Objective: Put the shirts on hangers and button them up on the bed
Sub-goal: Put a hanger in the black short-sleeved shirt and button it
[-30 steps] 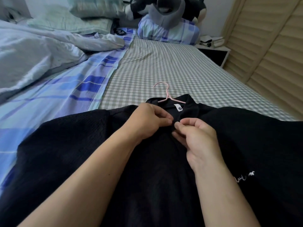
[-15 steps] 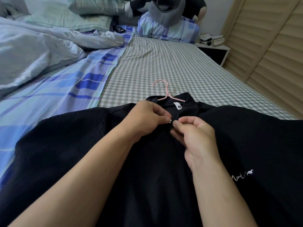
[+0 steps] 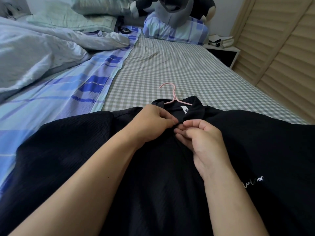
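Note:
A black shirt (image 3: 68, 150) lies spread front-up across the near part of the bed, with white script on its right chest. A pink hanger (image 3: 173, 94) sits inside the collar, its hook pointing away over the checked sheet. My left hand (image 3: 153, 123) pinches the left edge of the placket just below the collar. My right hand (image 3: 202, 135) pinches the right edge at the same spot, fingertips meeting those of the left. The button itself is hidden between my fingers.
The grey-checked sheet (image 3: 170, 65) stretches away to a blue plaid pillow (image 3: 175, 31) and a dark plush toy (image 3: 170, 7). A crumpled pale duvet (image 3: 34, 51) covers the left side. A nightstand (image 3: 221, 51) and slatted doors (image 3: 281, 57) stand on the right.
Both hands stay at the collar opening; the fingertips have closed tighter together on the placket. The white button seen half a second ago is now covered.

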